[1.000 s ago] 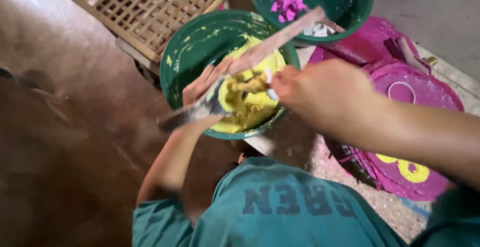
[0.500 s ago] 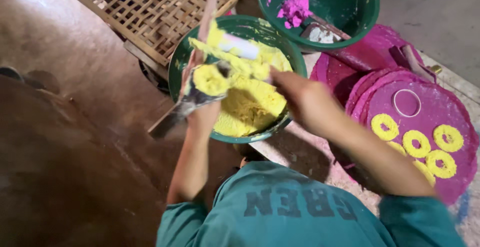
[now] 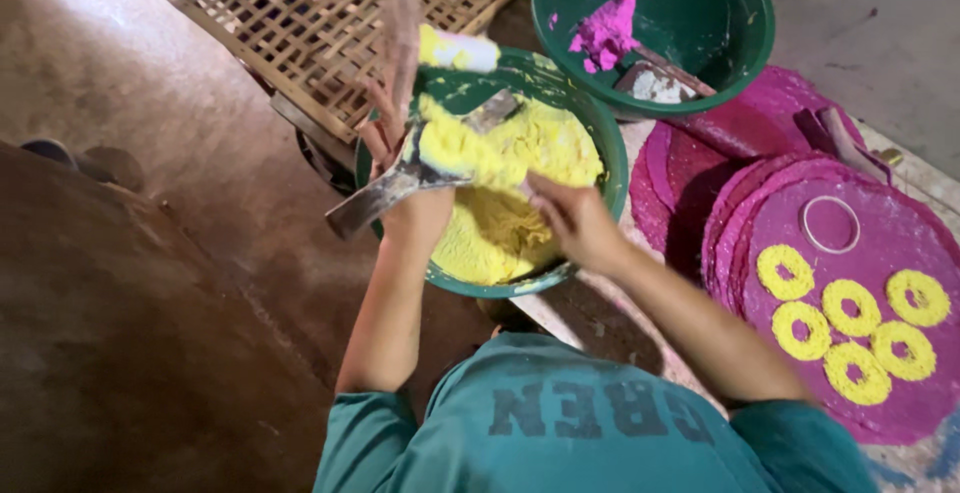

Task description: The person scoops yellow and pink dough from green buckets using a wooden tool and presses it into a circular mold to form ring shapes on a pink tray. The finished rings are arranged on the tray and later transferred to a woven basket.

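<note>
L hand [image 3: 400, 158] is raised over the near-left rim of the green bowl [image 3: 600, 143], fingers wrapped around a flat metal scraper [image 3: 400, 188] w/ a lump of yellow dough [image 3: 465, 153] sitting on its blade; a blurred wooden stick [image 3: 403, 13] stands up past the fingers, can't tell if that hand grips it too. R hand [image 3: 575, 218] is over the bowl's near side, fingers bent and pinched in at the dough by the blade end; grip itself partly hidden, so can't tell exactly what it's clamping. The bowl holds more yellow dough [image 3: 500, 233], heaped toward the near side, w/ a pale cylinder [image 3: 458, 50] smeared yellow lying on the far rim. Just beyond, touching or nearly so, sits a second green bowl [image 3: 740, 13] w/ a clump of pink dough [image 3: 605, 31] and a small block-like tool [image 3: 655, 81] inside. To the right, stacked round pink-stained mats [image 3: 790, 133]; the nearest mat [image 3: 900, 393] carries yellow dough rings [image 3: 845, 308] in a cluster, plus a thin ring cutter [image 3: 830, 223] lying flat beside them. A woven bamboo rack [image 3: 320, 13] lies beyond the bowl at upper left, on bare brown floor [image 3: 150, 253]. Teal shirt [image 3: 590, 423] fills the bottom edge.
</note>
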